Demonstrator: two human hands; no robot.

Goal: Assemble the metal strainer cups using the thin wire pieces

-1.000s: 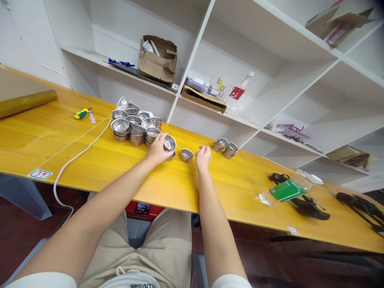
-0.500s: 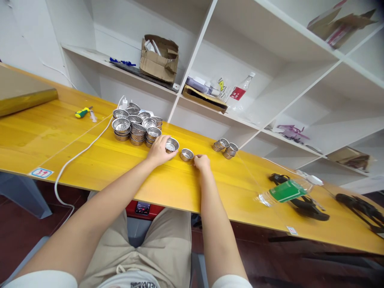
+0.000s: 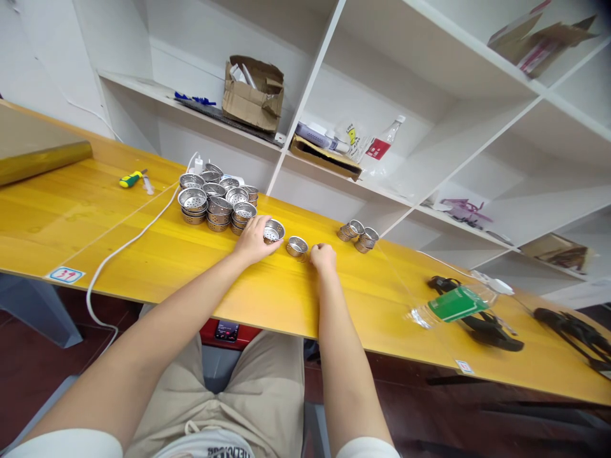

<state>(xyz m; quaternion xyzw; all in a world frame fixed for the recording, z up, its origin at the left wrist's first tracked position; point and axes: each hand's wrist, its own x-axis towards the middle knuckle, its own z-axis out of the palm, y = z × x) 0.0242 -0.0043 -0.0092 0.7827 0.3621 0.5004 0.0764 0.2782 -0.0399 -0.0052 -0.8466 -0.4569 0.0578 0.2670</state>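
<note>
My left hand (image 3: 254,242) grips a round perforated metal cup (image 3: 273,231), fingers behind it and thumb at its near side. Just right of that, a second perforated metal cup (image 3: 296,246) stands upright on the yellow table, touched by neither hand. My right hand (image 3: 323,257) is closed beside this second cup, a small gap between them; whatever its fingers hold, if anything, is hidden. Left of my left hand, several stacked metal cups (image 3: 219,205) form a tight cluster. Two smaller stacks of cups (image 3: 366,239) stand farther right.
A green-and-yellow screwdriver (image 3: 132,179) lies at the left, near a white cable (image 3: 125,249) running over the table's front edge. To the right are a green-labelled plastic bottle (image 3: 457,304) and black straps (image 3: 496,336). White shelves (image 3: 305,83) rise behind the table.
My right hand has shifted very slightly to the right, away from the standing cup. My left hand keeps its grip and place.
</note>
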